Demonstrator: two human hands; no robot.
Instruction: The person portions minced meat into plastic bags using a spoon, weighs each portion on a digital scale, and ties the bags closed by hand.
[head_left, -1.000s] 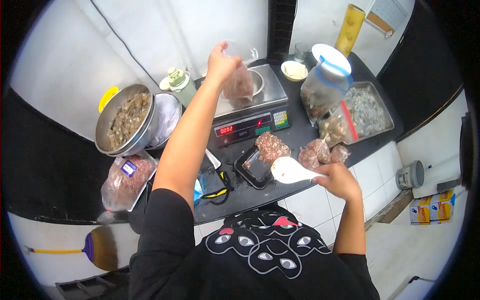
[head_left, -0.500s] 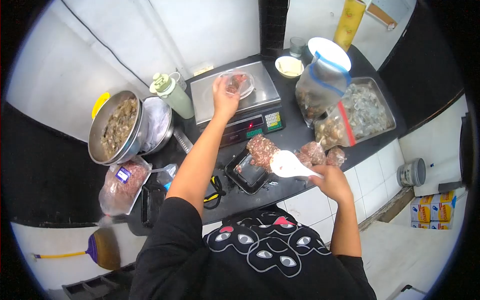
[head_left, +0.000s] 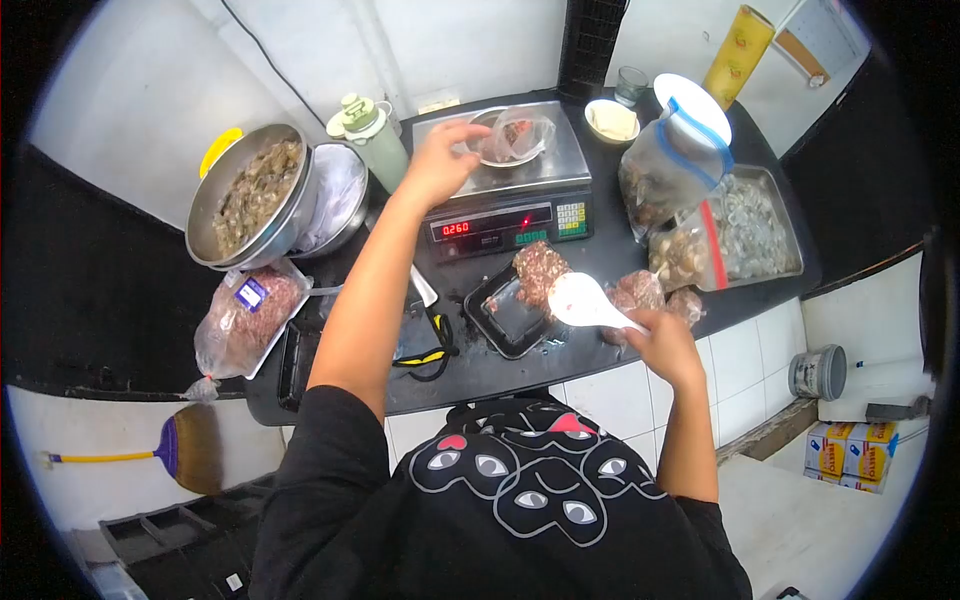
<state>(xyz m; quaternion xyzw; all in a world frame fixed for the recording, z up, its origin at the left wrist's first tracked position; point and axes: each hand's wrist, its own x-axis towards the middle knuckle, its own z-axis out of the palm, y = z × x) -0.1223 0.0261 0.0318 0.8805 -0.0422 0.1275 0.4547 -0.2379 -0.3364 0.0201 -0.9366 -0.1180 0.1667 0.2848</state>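
Observation:
My left hand is over the left side of a digital scale, fingers apart and holding nothing. Just right of it, a clear plastic bag with some reddish ground meat rests in a small bowl on the scale's plate. The red display seems to read 0.260. My right hand grips the handle of a white serving spoon. The spoon's head touches a mound of ground meat at the edge of a black tray. Tied bags of meat lie beside my right hand.
To the left are a steel bowl of shrimp-like pieces, a bagged meat pack and a green bottle. Zip bags and a metal tray stand right. A knife lies near the black tray.
My left hand has let go of the plastic bag in the bowl and drawn slightly left. The display digits now show. The spoon stays at the meat; the camera view has shifted.

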